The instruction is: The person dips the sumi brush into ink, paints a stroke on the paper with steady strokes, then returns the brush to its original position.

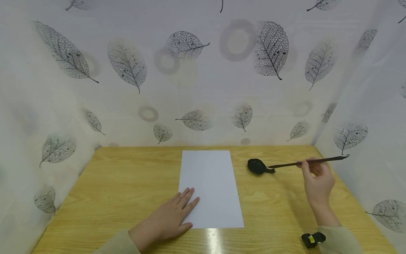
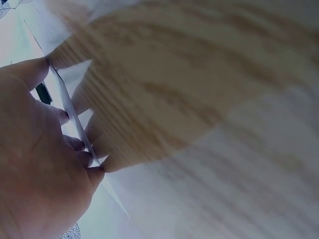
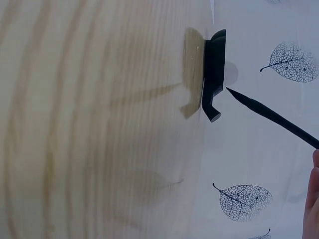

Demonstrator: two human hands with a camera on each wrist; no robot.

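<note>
My right hand (image 1: pixel 318 183) pinches the shaft of a dark calligraphy brush (image 1: pixel 330 159) between thumb and fingers. The brush slants, its pointed black tip to the left. A small black ink dish (image 1: pixel 256 166) with a stubby spout-like handle sits on the table under that tip. In the right wrist view the tip of the brush (image 3: pixel 271 115) hangs just off the dish (image 3: pixel 215 62), apart from it. Fingers spread, my left hand (image 1: pixel 171 217) rests on the lower left edge of a white paper sheet (image 1: pixel 210 180). The left wrist view shows this hand (image 2: pixel 45 139) low along the paper's edge.
A light wood-grain table (image 1: pixel 133 180) carries everything. Pale curtains (image 1: pixel 209 84) printed with skeleton leaves close off its back and both sides. A black strap device with a yellow mark (image 1: pixel 312 239) sits at my right wrist.
</note>
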